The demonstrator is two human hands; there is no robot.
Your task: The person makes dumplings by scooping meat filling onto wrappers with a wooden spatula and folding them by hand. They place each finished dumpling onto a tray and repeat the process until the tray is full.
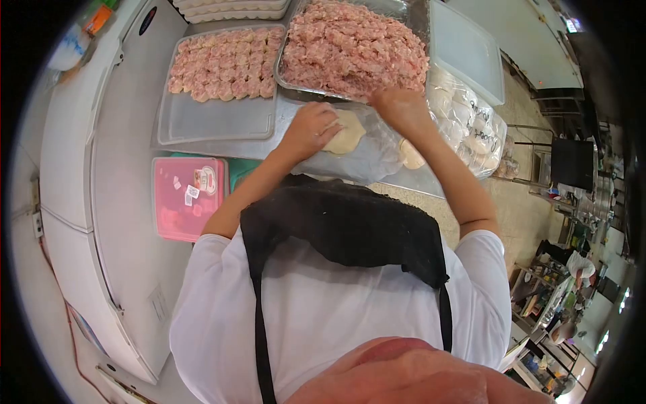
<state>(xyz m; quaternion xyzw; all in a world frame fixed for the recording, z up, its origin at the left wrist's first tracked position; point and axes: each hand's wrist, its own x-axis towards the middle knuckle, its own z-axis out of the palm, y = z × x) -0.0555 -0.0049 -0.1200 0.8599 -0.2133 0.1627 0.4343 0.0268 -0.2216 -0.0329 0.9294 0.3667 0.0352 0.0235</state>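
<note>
My left hand (311, 130) is closed on the edge of a round, pale dough wrapper (348, 135) just in front of the metal tray (316, 89). That tray holds a large heap of pink minced meat (356, 47). My right hand (402, 111) is at the tray's near edge, beside the meat. Its fingers are curled together and slightly blurred, and whatever they hold is hidden. Under my right forearm, another pale piece of dough (411, 155) lies by some clear plastic (377, 151).
A plastic tray (215, 128) at the left carries rows of filled dumplings (225, 64). White trays (232, 10) are stacked behind it. To the right sit a clear lid (468, 50) and a marked bag of dough balls (471, 124). A pink-lidded box (188, 198) stands lower left.
</note>
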